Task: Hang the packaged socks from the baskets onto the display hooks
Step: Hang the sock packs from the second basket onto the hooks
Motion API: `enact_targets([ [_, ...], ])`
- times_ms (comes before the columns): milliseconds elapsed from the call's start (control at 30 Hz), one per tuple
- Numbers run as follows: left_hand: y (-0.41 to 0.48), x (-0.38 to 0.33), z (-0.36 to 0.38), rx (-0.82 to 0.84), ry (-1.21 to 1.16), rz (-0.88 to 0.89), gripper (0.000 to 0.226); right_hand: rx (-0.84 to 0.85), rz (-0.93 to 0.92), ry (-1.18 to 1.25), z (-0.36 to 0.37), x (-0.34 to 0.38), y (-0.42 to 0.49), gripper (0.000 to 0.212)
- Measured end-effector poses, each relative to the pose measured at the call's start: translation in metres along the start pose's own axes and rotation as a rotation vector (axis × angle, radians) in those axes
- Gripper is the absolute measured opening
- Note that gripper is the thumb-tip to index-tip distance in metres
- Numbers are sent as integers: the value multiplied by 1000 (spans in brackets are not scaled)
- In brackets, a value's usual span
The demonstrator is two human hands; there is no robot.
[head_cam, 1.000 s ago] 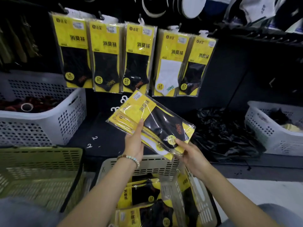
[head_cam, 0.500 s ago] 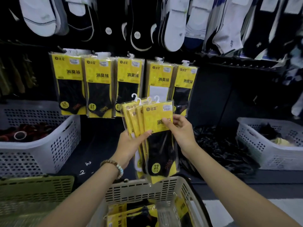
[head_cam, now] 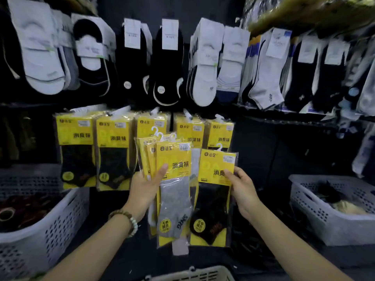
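Sharing yellow cards (head_cam: 174, 157), grey-sock pack (head_cam: 174, 199) sits beside black-sock pack (head_cam: 213, 203).

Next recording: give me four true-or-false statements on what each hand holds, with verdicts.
1. The left hand grips a stack of yellow plastic-wrapped sock packs. True.
2. The front pack of that stack shows a black sock. False: its sock is grey.
3. The right hand holds a single yellow plastic-wrapped pack with a black sock. True.
4. A bracelet sits on the right wrist. False: the brown-and-white beaded bracelet is on the left wrist.
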State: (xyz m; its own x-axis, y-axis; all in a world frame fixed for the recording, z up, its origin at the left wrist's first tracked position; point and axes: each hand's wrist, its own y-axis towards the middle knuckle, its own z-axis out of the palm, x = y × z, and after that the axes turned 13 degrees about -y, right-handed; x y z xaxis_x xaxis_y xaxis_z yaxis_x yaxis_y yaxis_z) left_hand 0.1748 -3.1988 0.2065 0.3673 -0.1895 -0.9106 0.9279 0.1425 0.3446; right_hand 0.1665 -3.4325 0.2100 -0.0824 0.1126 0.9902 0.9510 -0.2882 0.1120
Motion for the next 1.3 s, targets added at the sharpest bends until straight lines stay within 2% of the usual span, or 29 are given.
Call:
enact_targets([
  [33,9,-9,2,1,10,18,17,-36,0,-19,-6,5,10,14],
  [133,34,-28,10,-4,30,70,32,-149,-3,-48,-21,22,40,10],
  [233,56,-40,18,-39,71,50,42,-232,6,-82,-32,35,71,7],
  [333,73,-39,23,-74,100,-21,61,-209,-15,-117,-32,43,99,5],
  [433,82,-40,30,-70,111,-4,79,-148,-102,-213,-26,45,121,20],
  [567,92,-39,39,-65,62,3,50,-122,-30,-195,-19,38,138,13],
  [700,95,-31,46,-46,29,16,44,-211,169,-96,-16,26,146,28],
  [833,91,-22,48,-10,3,17,42,-367,195,-73,-21,25,132,39],
  [867,90,-20,49,1,4,1,42,-336,169,-71,-21,27,127,34],
  [933,86,-17,51,11,-11,-40,41,-171,88,-52,-16,37,113,21],
  [1033,80,-13,59,47,-39,-111,58,47,-65,-91,-1,55,92,16],
  [1100,73,-16,69,55,-57,-145,62,99,-159,-132,11,63,81,19],
  [1167,67,-18,77,73,-104,-152,47,98,-218,-150,19,66,74,24],
  [1233,64,-19,81,73,-109,-143,41,107,-226,-109,22,65,72,23],
  [1300,63,-18,80,61,-46,-139,45,131,-189,-48,18,60,72,24],
])
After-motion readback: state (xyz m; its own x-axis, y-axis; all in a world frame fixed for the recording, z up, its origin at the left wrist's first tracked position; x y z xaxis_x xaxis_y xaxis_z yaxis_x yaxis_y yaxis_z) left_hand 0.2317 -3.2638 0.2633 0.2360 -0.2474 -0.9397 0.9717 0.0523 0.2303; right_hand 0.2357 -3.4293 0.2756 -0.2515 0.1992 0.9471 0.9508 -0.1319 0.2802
